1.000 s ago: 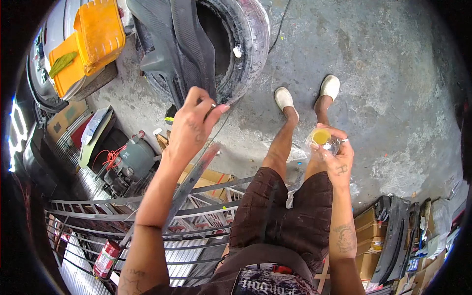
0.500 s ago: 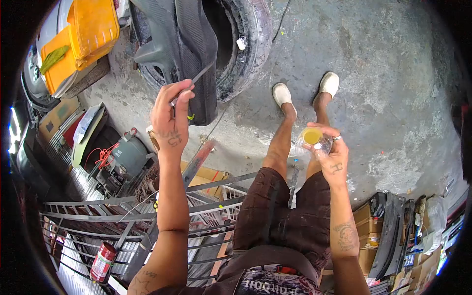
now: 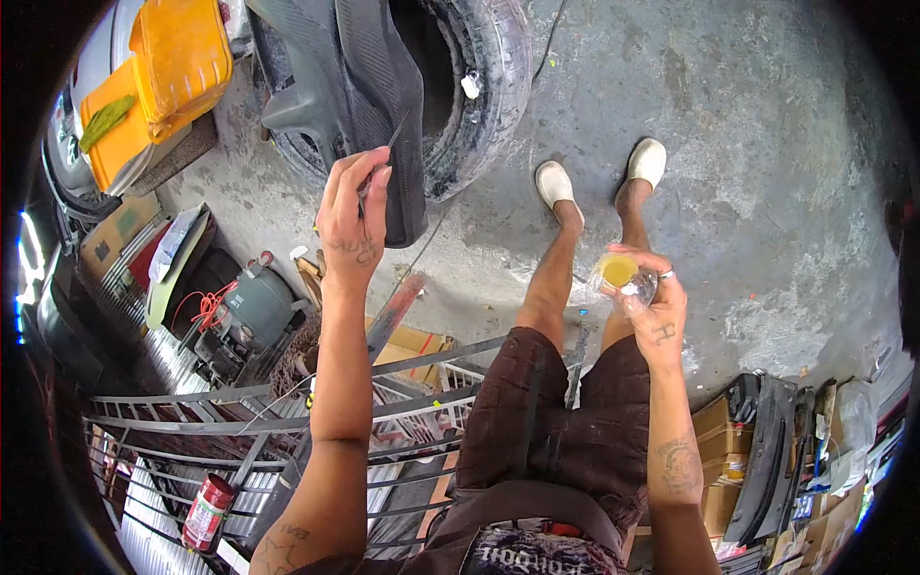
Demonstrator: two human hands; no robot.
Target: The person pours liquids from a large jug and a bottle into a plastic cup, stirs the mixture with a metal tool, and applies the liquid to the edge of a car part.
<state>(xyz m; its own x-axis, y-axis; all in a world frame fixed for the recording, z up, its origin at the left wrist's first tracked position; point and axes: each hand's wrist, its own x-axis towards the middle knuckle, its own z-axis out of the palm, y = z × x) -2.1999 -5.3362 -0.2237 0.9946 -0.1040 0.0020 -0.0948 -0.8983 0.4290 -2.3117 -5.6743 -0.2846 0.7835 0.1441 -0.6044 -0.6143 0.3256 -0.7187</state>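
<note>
My left hand (image 3: 355, 206) is closed in a pinch on a thin, narrow metal blade (image 3: 398, 131), held over the edge of a black carbon-patterned car body part (image 3: 374, 86). Whatever handle the blade has is hidden in my palm. The black part lies across a large dusty tire (image 3: 498, 86) on the floor. In my right hand (image 3: 656, 311) is a clear plastic cup (image 3: 637, 295), tipped so its yellow contents (image 3: 618, 271) show. My fingers wrap round its side, above the bare concrete near my legs.
An orange plastic container (image 3: 187, 67) with a green cloth (image 3: 107, 122) on it stands at upper left. A compressor (image 3: 259, 302) with red hose lies below. Metal railings (image 3: 259, 422) with a red-lidded jar (image 3: 208, 513) are beside me. Cardboard boxes (image 3: 721, 446) and black panels sit at lower right.
My left hand has moved slightly right and turned, so the blade now points more steeply upward and appears thinner, edge-on. My right hand with the cup has shifted slightly right.
</note>
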